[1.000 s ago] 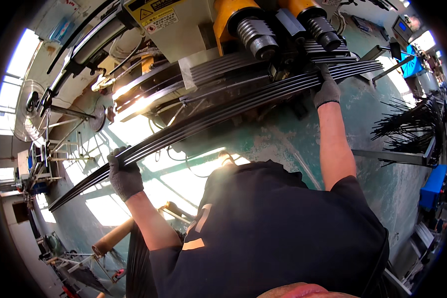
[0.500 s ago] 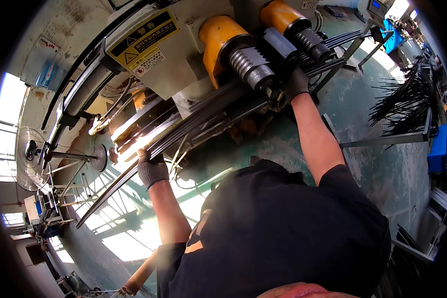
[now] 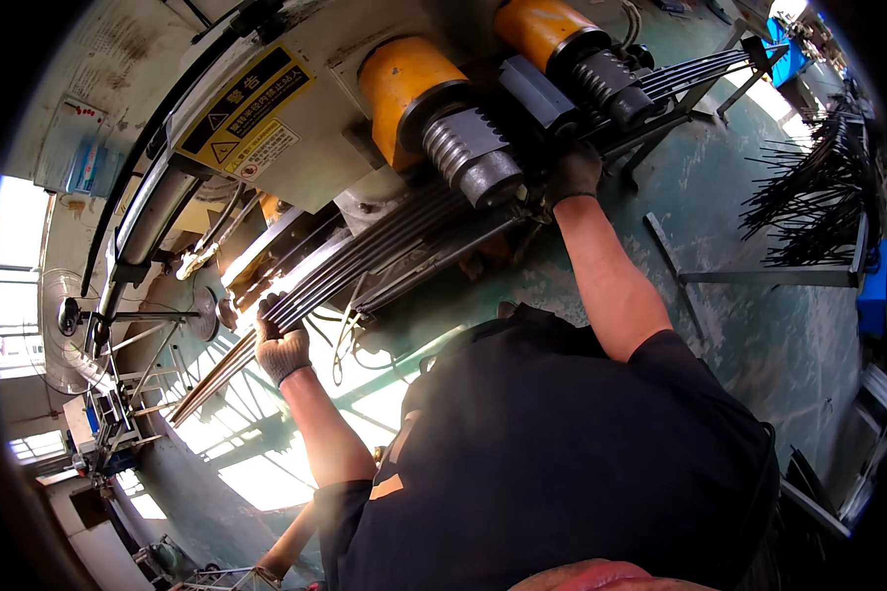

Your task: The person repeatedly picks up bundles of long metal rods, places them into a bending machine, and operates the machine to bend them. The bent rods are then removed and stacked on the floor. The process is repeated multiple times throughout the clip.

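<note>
Several long, thin dark metal rods lie side by side, slanting from the lower left up under a bending machine. My left hand, in a knit glove, is closed round the rods near their left part; their ends stick out past it. My right hand, in a dark glove, reaches in below the machine's two ribbed steel rollers, beside the dark block between them. Its fingers are lost in shadow, so their grip cannot be made out.
Yellow housings carry the rollers. More rods rest on a steel stand at the upper right. A rack with a heap of dark rods stands on the right. A round fan is at the left.
The rods, bunched closely before, now lie spread side by side. My left hand's fingers have shifted on them. The whole view has swung slightly; my right hand stays by the rollers.
</note>
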Tool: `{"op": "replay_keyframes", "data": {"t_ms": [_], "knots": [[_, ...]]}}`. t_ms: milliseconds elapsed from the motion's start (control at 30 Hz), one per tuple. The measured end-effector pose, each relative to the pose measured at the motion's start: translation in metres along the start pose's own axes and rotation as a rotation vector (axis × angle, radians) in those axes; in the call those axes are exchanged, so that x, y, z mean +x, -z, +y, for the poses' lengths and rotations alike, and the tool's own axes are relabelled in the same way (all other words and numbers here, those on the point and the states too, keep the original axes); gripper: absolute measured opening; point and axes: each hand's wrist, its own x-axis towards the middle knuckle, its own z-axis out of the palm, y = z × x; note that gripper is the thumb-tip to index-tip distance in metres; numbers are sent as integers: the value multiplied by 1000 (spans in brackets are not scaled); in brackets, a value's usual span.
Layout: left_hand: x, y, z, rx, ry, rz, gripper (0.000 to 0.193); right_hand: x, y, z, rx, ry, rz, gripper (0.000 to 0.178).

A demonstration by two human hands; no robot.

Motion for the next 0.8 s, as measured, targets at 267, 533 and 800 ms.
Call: {"op": "replay_keyframes", "data": {"t_ms": [267, 533, 800], "knots": [[-24, -5, -71, 231, 14, -230, 21, -17, 25, -1, -186, 4, -53, 32], [-36, -16, -43, 20, -82, -98, 38, -12, 135, 20, 2, -184, -178, 47], [-37, -12, -83, 118, -91, -177, 31, 3, 235, 54, -385, -198, 129, 38]]}}
